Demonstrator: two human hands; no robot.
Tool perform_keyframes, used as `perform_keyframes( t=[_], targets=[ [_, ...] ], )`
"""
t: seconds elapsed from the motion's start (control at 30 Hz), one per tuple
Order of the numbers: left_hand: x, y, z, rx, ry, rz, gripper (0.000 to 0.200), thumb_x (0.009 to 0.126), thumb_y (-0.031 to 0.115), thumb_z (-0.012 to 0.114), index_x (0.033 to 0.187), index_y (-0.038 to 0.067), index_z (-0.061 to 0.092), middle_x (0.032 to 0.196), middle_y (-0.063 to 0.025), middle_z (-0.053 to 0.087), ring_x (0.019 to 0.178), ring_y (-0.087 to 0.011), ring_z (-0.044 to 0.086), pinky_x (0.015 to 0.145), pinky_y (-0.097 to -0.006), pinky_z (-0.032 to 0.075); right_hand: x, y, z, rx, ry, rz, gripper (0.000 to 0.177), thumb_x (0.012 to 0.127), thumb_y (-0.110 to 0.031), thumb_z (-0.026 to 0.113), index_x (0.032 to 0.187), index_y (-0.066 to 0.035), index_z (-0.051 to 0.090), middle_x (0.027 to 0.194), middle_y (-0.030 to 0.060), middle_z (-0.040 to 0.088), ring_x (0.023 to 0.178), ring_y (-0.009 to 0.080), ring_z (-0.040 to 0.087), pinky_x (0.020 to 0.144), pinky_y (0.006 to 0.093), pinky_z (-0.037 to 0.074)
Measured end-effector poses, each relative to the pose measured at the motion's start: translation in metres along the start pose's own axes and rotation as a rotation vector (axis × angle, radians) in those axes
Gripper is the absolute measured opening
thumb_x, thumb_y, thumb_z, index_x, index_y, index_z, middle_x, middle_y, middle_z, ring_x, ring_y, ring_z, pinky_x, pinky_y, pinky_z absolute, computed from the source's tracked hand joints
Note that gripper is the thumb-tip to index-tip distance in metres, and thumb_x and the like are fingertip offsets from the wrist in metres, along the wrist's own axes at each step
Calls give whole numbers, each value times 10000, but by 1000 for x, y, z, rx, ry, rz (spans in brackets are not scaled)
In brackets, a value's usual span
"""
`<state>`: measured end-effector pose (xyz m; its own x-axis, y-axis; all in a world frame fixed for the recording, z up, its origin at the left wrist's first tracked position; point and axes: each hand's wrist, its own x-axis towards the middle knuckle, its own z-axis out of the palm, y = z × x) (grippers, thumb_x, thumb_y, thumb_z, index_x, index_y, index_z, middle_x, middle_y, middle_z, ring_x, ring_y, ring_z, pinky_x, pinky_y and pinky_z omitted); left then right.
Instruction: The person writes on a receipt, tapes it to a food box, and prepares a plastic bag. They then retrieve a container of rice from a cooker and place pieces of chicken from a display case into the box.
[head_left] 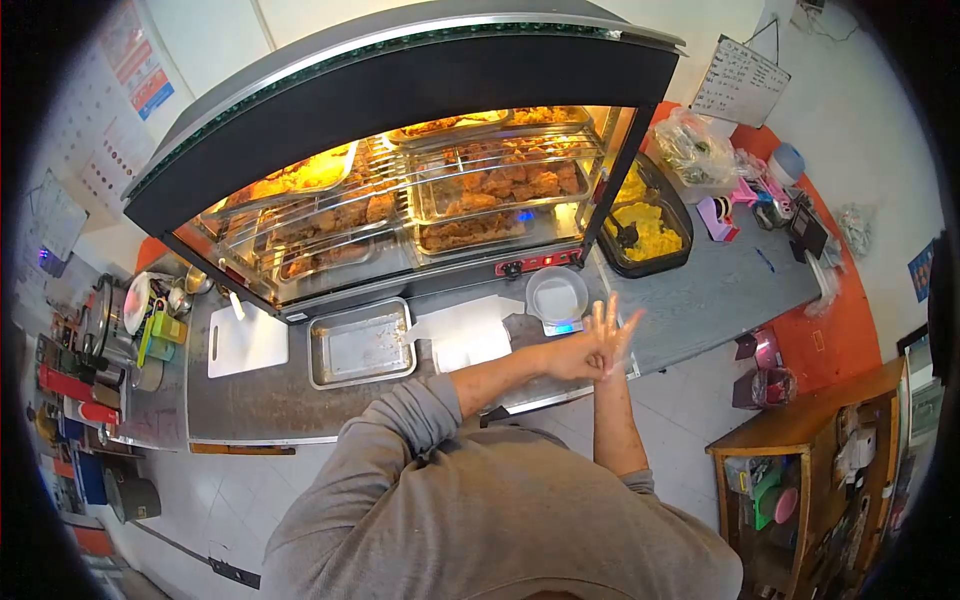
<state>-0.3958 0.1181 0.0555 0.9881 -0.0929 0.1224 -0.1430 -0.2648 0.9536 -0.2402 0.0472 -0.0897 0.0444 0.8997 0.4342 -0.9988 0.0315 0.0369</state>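
Observation:
My right hand (618, 335) is raised over the counter's front edge, its fingers stretched up and spread. A pale, glossy sheen shows on its skin or on a thin clear covering. Fingers curled, my left hand (572, 358) crosses in front and presses at the base of the right hand; what it pinches there, I cannot tell. Just beyond both hands, a round clear tub (556, 293) rests on a small scale (564, 327) with a lit blue display. An unfolded white carton (468, 335) lies to the left of the tub.
Behind the counter front stands a heated glass display case (400, 75) with trays of fried food. To the left are a metal tray (360, 342) and a white cutting board (247, 345). A black tray (650, 262) of yellow food sits right, above a wooden shelf unit (760, 440).

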Motion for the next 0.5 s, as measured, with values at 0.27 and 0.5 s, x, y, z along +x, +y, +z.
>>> perform_keyframes(
  t=[0.27, 0.5],
  targets=[
    [58, 63, -151, 1482, 469, 129, 719, 812, 528, 632, 1437, 241, 423, 1529, -102, 322, 1446, -288, 228, 1190, -473, 147, 48, -3, 76, -775, 938, -344, 581, 938, -547, 499, 1396, -196, 427, 1412, 63, 442, 1206, 251, 497, 989, 449, 417],
    [13, 53, -221, 1853, 210, -141, 847, 836, 576, 573, 1531, 338, 152, 1608, 55, 125, 1484, -164, 78, 1226, -361, 32, 134, -42, 73, -1238, 1035, -89, 496, 934, -404, 583, 1371, -185, 497, 1142, 32, 627, 867, 178, 615, 734, 337, 491]
  ],
)
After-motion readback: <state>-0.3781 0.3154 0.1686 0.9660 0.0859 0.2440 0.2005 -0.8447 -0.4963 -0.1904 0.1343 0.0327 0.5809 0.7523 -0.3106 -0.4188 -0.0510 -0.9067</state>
